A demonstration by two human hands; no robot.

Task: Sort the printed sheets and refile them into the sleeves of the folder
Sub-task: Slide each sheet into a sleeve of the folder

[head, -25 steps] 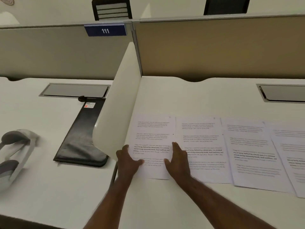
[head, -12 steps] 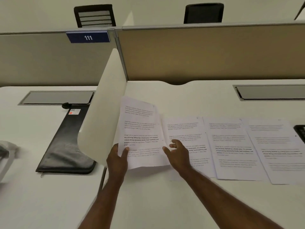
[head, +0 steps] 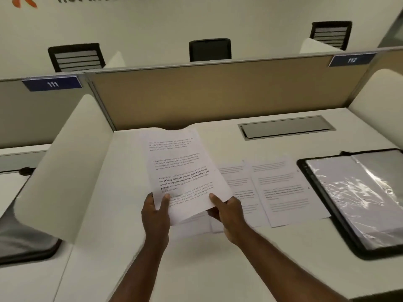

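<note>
I hold one printed sheet (head: 181, 171) up above the white desk (head: 218, 269), tilted to the right. My left hand (head: 156, 214) pinches its lower left corner, and my right hand (head: 226, 212) pinches its lower right corner. Other printed sheets (head: 277, 190) lie flat in a row on the desk, just behind and right of my hands. The black folder (head: 357, 199) lies open at the right, with a shiny plastic sleeve facing up.
A curved white divider (head: 65, 168) stands at the left, another at the far right (head: 379, 101). A tan partition (head: 218, 94) closes the back of the desk. A grey cable hatch (head: 285, 127) sits in the desk. A dark pouch (head: 24, 247) lies on the neighbouring desk.
Both hands have lifted the leftmost sheet off the desk and hold it up. My view has turned right, so the open folder now shows.
</note>
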